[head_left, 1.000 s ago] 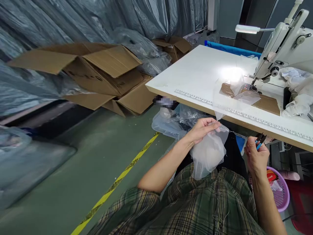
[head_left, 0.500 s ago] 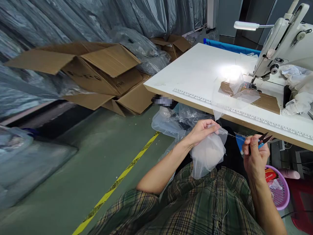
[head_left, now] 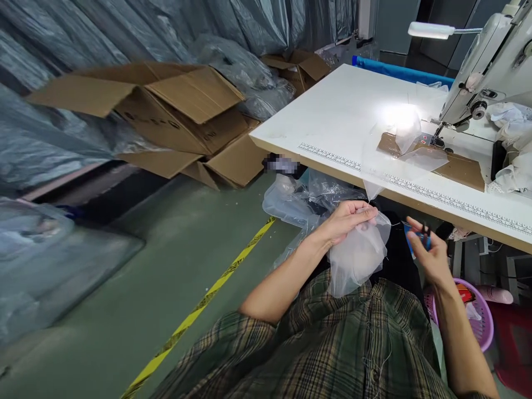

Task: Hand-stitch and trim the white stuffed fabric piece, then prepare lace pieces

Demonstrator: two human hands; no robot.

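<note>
Just below the front edge of the table [head_left: 332, 105], left hand [head_left: 349, 224] pinching sheer white fabric [head_left: 359, 257] between thumb and fingers; the cloth hangs bunched beneath them, over the wearer's lap. To the right of those fingers, apart from the cloth, right hand [head_left: 434, 255] grasping blue-handled snips [head_left: 424, 239]. Thumb and forefinger spread, tool lodged in the hand between them; blurred, so cannot tell how the blades stand. Directly above the left fingers, a translucent strip [head_left: 373, 190] droops over the table edge, its tip close to them. Beyond and to the right of both hands' fingers, sewing machine [head_left: 474, 72] on the table, brown sheet [head_left: 463, 173] near its needle. Below the right fingers, purple basket [head_left: 485, 332] with oddments inside. Well off to the left of all fingers, opened cardboard box [head_left: 183, 119]; yellow tape [head_left: 195, 310] crosses the floor nearer by.
</note>
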